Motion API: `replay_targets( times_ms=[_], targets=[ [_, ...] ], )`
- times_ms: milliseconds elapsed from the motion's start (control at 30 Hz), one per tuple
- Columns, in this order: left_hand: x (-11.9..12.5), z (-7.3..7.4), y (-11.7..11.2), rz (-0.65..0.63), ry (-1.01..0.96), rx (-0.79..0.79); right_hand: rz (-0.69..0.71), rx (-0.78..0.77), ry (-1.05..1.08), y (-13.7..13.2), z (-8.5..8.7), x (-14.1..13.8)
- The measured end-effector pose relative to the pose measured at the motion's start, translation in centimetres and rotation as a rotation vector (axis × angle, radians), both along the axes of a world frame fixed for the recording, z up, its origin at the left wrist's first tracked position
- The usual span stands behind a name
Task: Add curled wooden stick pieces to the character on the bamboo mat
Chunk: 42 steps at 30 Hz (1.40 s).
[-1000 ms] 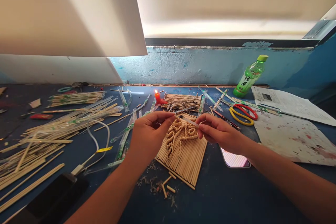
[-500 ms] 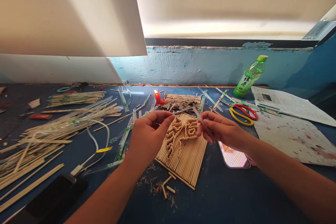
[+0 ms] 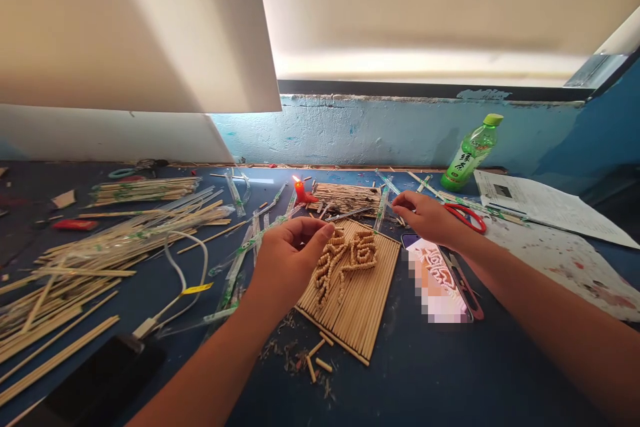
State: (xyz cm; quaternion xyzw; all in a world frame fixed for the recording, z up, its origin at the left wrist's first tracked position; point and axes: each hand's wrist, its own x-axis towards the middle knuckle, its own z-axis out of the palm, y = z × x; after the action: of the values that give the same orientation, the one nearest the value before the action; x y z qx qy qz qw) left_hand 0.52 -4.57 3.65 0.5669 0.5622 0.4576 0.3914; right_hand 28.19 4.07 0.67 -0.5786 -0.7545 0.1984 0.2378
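Note:
A flat mat of bamboo sticks [image 3: 367, 310] lies on the blue table, with small wooden pieces [image 3: 350, 255] laid on it in the shape of characters. My left hand [image 3: 290, 255] hovers at the mat's left edge, thumb and fingers curled together; whatever they pinch is too small to name. My right hand [image 3: 424, 213] reaches past the mat's far right corner and rests among green chopstick wrappers [image 3: 384, 199], its fingertips drawn together on the table. A phone [image 3: 436, 280] with a lit screen lies under my right forearm.
A lit red candle [image 3: 299, 189] burns beside a second stick mat [image 3: 345, 195]. Scissors [image 3: 469, 217], a green bottle [image 3: 473, 150] and papers [image 3: 543, 203] sit at the right. Chopstick piles [image 3: 100, 240], a white cable [image 3: 186, 273] and a red lighter [image 3: 70, 224] fill the left.
My right hand moved away from my left hand to the far right corner of the mat. The thin stick it held no longer shows. The phone is now uncovered.

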Motion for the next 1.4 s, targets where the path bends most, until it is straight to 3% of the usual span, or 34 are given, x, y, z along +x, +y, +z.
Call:
replay_targets(
  times_ms=[200,667,800,867,1033,1167,1400],
  targets=[
    [-0.2,-0.4,0.2,-0.038,-0.038,-0.028,-0.029,-0.012,-0.172,1.0,-1.1,-0.2],
    [-0.3,-1.3,0.4,-0.064,-0.009,-0.022,-0.047,0.028,-0.176,1.3,-1.6,-0.4],
    [-0.1,-0.9,0.3,-0.07,0.031,-0.027,-0.062,0.14,-0.114,0.0,-0.3,-1.1],
    [0.1,-0.6,0.2,-0.088,0.054,-0.036,0.002,0.23,-0.004,-1.6,1.3,-2.2],
    [0.4,0.1,-0.4,-0.144,0.119,-0.038,0.33,0.233,0.121,-6.4,5.0,-6.1],
    [0.6,0.1,-0.7,-0.172,0.151,-0.016,0.409,0.266,0.06,-7.9,5.0,-7.6],
    [0.7,-0.5,-0.7,-0.206,0.186,0.051,0.404,0.256,-0.013,-8.0,4.0,-7.8]
  ],
)
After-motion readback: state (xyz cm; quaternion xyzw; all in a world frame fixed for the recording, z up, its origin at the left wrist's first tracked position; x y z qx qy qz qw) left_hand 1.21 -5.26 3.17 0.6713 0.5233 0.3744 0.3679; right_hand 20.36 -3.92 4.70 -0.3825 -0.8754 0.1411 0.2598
